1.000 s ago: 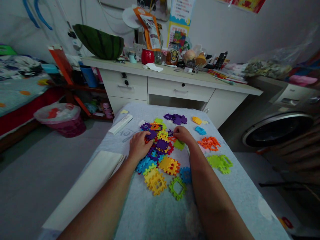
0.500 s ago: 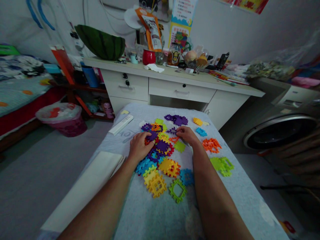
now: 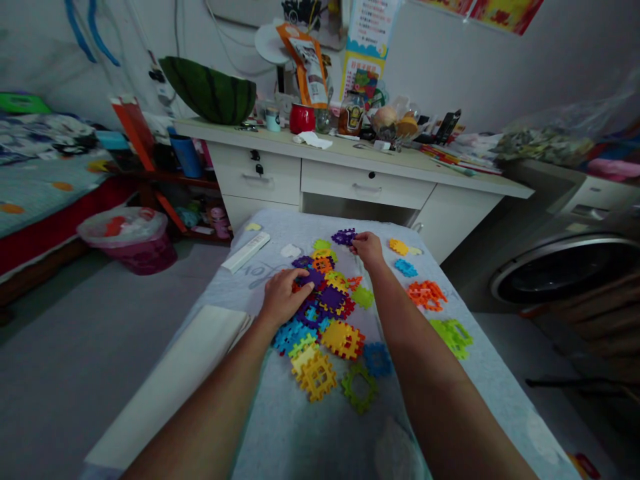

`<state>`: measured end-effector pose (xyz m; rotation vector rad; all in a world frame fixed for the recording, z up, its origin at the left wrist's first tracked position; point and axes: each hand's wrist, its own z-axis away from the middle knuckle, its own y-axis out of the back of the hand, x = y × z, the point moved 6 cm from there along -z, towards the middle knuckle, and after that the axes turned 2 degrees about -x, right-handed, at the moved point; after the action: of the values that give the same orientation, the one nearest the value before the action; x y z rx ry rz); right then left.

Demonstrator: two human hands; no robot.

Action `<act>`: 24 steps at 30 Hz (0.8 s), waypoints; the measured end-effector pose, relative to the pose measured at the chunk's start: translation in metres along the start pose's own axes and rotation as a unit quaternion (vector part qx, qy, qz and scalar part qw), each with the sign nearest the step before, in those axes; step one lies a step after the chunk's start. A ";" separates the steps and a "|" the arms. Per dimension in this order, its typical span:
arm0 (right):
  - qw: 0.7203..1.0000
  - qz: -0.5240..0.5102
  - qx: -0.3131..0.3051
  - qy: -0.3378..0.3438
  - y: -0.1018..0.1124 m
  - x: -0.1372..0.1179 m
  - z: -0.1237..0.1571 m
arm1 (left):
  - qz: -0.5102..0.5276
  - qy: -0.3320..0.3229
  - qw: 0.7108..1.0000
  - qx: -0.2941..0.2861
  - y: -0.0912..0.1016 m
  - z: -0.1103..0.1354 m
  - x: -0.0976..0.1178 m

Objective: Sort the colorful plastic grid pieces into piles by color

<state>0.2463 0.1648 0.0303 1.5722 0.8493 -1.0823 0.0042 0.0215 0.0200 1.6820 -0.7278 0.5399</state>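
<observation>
My left hand (image 3: 286, 293) rests at the left side of a mixed heap, its fingers and thumb curled on a purple interlocking plastic tile (image 3: 314, 277). At the far part of the table, my right hand (image 3: 368, 249) pinches a purple tile at the edge of a small purple tile pile (image 3: 343, 236); the fingers partly hide it. The heap holds several notched tiles in purple, red, blue and yellow. Nearer me lie a yellow window tile (image 3: 317, 377), an orange-yellow tile (image 3: 342, 338) and a green frame tile (image 3: 359, 388).
Orange tiles (image 3: 427, 295), green tiles (image 3: 453, 337), a blue tile (image 3: 405, 268) and a yellow tile (image 3: 399, 247) lie along the right side. A white box (image 3: 246, 253) sits at the left on the cloth-covered table (image 3: 310, 447). Beyond stands a white desk (image 3: 260, 180).
My right hand has moved away from me with a purple tile, from beside the heap to the purple pile. My left hand stays on the heap. The view has shifted slightly.
</observation>
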 end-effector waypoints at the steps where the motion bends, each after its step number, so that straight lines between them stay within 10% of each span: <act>1: 1.000 0.005 0.015 -0.007 -0.001 0.001 -0.002 | 0.003 -0.003 1.000 -0.001 0.000 0.000 0.000; 8: 0.984 0.140 0.094 0.056 -0.004 -0.005 0.013 | 0.029 -0.007 1.000 0.005 0.000 -0.003 -0.001; 15: 0.919 0.302 -0.170 0.189 -0.071 -0.030 0.031 | 0.049 -0.006 0.999 0.003 -0.003 -0.003 -0.005; 24: 0.853 0.408 -0.263 0.193 -0.090 -0.024 0.039 | -0.005 -0.002 0.996 0.093 0.006 0.000 -0.006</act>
<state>0.1470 0.1489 0.0182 1.4457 0.5516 0.0896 -0.0036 0.0218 0.0200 1.8579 -0.6877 0.6126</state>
